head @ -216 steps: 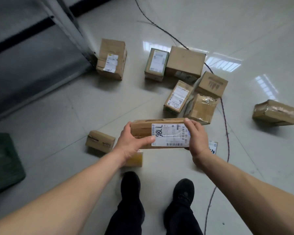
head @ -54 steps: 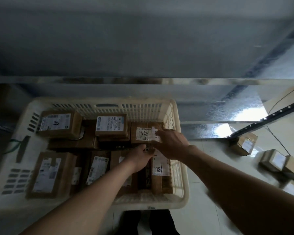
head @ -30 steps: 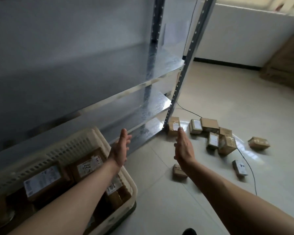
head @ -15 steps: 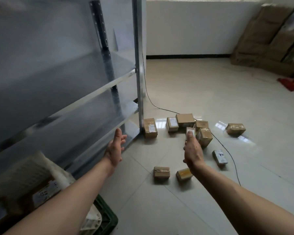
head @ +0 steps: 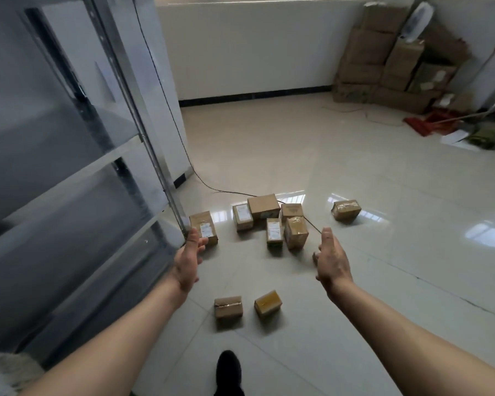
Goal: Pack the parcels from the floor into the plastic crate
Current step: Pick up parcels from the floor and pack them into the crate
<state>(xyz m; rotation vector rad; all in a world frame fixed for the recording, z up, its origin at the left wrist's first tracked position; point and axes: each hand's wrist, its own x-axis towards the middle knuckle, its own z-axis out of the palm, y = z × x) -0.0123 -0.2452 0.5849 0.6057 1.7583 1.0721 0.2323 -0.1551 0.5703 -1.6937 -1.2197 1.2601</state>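
Shelving [head: 77, 178] left, parcels [head: 272, 221] on floor [head: 383, 281] ahead, cartons [head: 389, 52] far right

No readable text anywhere, white shipping labels on three parcels near the metal shelf post [head: 166, 178], one on the closest parcel [head: 204, 228], one on a parcel further right [head: 242, 216], one beyond it [head: 274, 232], printing too small to make out
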